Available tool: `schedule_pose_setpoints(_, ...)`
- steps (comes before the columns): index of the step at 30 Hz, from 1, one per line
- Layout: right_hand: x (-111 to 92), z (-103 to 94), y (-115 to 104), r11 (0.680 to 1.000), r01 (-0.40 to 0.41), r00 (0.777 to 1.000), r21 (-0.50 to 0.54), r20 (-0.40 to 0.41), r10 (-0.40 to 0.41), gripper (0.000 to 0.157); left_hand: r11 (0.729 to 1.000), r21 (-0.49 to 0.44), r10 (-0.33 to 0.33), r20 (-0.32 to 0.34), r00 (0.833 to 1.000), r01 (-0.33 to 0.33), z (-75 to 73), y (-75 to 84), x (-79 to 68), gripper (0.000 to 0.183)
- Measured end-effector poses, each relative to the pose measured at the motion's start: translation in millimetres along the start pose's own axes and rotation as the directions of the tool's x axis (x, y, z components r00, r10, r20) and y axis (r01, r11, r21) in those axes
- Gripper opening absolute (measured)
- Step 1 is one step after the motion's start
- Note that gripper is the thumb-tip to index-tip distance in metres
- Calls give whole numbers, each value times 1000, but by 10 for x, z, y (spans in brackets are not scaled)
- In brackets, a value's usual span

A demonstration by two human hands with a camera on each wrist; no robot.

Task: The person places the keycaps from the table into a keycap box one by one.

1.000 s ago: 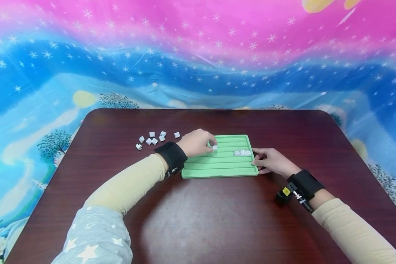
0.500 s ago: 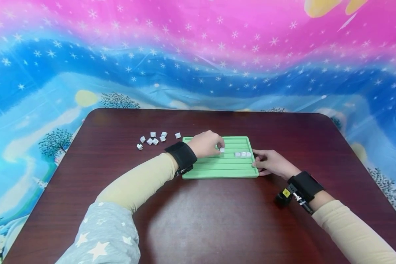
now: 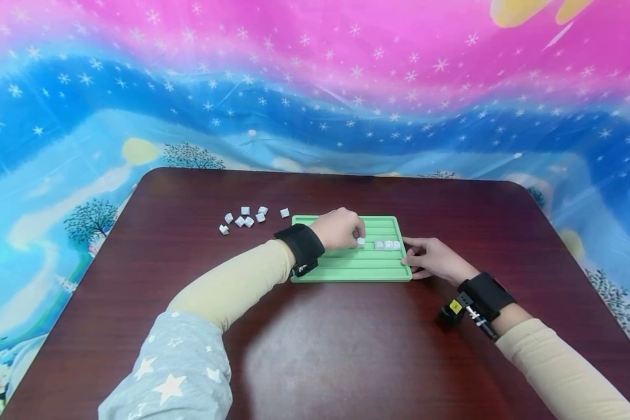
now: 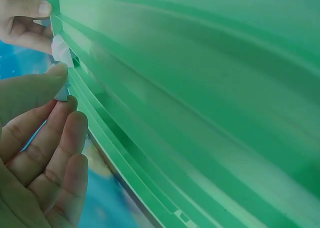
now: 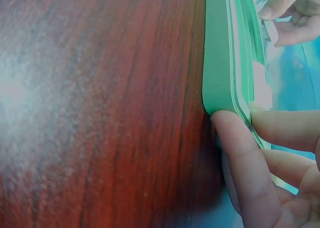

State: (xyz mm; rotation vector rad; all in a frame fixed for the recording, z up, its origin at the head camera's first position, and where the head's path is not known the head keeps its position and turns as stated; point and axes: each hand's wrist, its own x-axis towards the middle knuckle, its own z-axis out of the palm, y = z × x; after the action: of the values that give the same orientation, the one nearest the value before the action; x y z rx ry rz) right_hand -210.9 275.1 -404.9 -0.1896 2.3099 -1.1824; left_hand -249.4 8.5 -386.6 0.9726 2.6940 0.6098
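Note:
My left hand (image 3: pixel 338 228) is over the ridged green tray (image 3: pixel 352 272), pinching a small white cube (image 3: pixel 361 241) between thumb and fingertips. In the left wrist view part of that cube (image 4: pixel 62 93) shows between thumb and fingers. Three white cubes (image 3: pixel 387 245) sit side by side in one channel, against the tray's right end; the held cube is just left of them. My right hand (image 3: pixel 434 258) grips the tray's right edge. Its thumb (image 5: pixel 285 128) lies on the rim, with other fingers against the outer side.
Several loose white cubes (image 3: pixel 249 222) lie scattered on the dark brown table (image 3: pixel 315 338), left of the tray. A patterned cloth (image 3: pixel 315 87) hangs behind the table's far edge.
My left hand has moved right across the tray with the white cube, closer to the row of three. My right hand keeps its grip on the tray's edge.

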Motion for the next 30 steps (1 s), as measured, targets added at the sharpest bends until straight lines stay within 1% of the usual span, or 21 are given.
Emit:
schedule_pose_setpoints(3,-8,6,2,1000,0,1000,-2,3,0,71,1000,-9,-23,1,1000,23,25,-5,43,17)
schedule_pose_setpoints(7,-15,13,0,1000,-5,1000,6,9,5,71,1000,-10,-20,3,1000,20,51,32,99,16)
schedule_pose_setpoints(11,-10,10,0,1000,-1,1000,10,11,1,71,1000,-1,-10,-5,1000,10,53,107,124,16)
schedule_pose_setpoints(17,10,11,-9,1000,-12,1000,4,3,12,70,999,13,-33,-4,999,33,70,176,141,17)
schedule_pose_setpoints(22,6,11,1,1000,-9,1000,2,3,8,71,999,24,-41,0,999,41,105,193,163,14)
schedule_pose_setpoints(30,6,0,12,1000,1,1000,-3,2,-1,69,998,43,-54,9,998,54,150,165,217,17)
